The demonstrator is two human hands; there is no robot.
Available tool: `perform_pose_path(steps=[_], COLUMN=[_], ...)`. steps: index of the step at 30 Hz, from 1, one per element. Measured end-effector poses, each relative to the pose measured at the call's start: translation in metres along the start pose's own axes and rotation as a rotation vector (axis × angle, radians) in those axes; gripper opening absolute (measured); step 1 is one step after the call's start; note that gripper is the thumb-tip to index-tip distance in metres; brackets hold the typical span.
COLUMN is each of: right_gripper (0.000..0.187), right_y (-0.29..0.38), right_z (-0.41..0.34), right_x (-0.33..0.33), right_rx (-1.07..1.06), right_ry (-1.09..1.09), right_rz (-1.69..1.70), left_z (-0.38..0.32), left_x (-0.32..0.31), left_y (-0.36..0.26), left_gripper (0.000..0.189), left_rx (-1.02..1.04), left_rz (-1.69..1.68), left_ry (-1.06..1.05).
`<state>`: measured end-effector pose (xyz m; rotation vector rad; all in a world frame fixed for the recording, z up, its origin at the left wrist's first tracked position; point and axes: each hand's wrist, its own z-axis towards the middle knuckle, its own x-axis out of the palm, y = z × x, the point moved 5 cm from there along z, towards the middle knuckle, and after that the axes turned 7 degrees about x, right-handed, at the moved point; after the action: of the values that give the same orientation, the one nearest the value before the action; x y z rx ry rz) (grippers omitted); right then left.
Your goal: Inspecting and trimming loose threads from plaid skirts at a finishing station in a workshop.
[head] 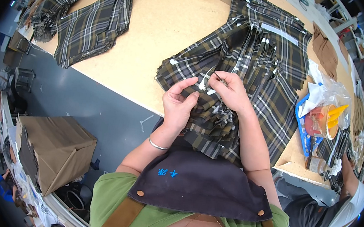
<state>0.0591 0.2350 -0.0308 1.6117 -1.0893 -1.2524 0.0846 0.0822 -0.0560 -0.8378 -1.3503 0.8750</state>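
Observation:
My left hand [179, 102], a metal bangle on its wrist, has thumb and forefinger apart with nothing visible between them. It hovers at the left side of a heap of plaid fabric pieces [203, 55] in black, olive and white. My right hand [231, 90] pinches a thin dark tool [216, 73], whose kind I cannot make out; its fingers hide the rest. Just left of those fingertips is a white strip [203, 82] against the plaid. Bunched layers [220, 123] of the same cloth hang toward my dark apron [202, 183].
A plaid stack [93, 26] and a tied plaid bundle [53, 9] occupy the table's [163, 24] left end. On the right, a tub with yellow-handled tools [322, 121] stands by a blue tray [300, 136] and a bottle [317, 165]. A co-worker [329, 210] is close on the right.

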Motion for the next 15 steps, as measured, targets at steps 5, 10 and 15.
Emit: perform_pose_path(steps=[5,10,15], right_gripper=[0.014,0.008,0.009], right_y=[0.013,0.010,0.011], right_z=[-0.004,-0.004,-0.006], right_x=[0.002,0.004,0.000], right_rx=[-0.151,-0.048,0.022], right_ry=[-0.001,0.016,0.130], right_rz=[-0.079,0.132,0.168], left_z=[-0.001,-0.002,-0.002], left_x=[0.004,0.002,-0.003], left_y=[-0.005,-0.003,0.001], left_gripper=[0.031,0.032,0.033], left_rx=[-0.017,-0.035,-0.088], left_rz=[0.002,-0.078,-0.108], left_ry=[-0.007,-0.068,-0.045])
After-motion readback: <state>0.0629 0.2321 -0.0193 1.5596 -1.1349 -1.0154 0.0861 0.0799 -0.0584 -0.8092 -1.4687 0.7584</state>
